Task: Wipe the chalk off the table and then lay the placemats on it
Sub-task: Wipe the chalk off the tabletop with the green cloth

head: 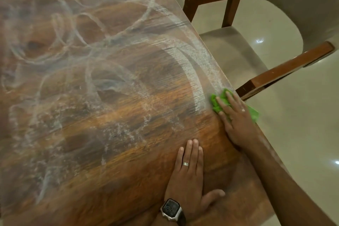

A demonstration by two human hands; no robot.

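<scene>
We see white chalk (77, 29) spread over most of the wooden table (128, 152): looping scribbles across the far and left parts, and a broad smeared arc curving down toward the right edge. A patch of bare, clean wood lies inside that arc and around the hands, though faint powdery flecks remain near the middle.

At the lower end of the arc, right at the table's right edge, sits a bright green cloth (218, 101). Our right hand (236, 121) lies flat on top of it, fingers spread and extended, palm pressing the cloth onto the wood rather than clutching it; part of the cloth sticks out past the hand over the table's edge. A ring shows on one finger of this hand.

Our left hand (189, 176) rests nearer to us, open and flat on the cleaned wood, fingers together and pointing away, thumb out to the side, holding nothing. It wears a ring, and a square-faced black watch (171, 209) sits on the wrist.

Beyond the right edge stands a chair (256, 46) with brown wooden arms and a pale padded seat and back, on a glossy light tiled floor (302, 143). We see no placemats.
</scene>
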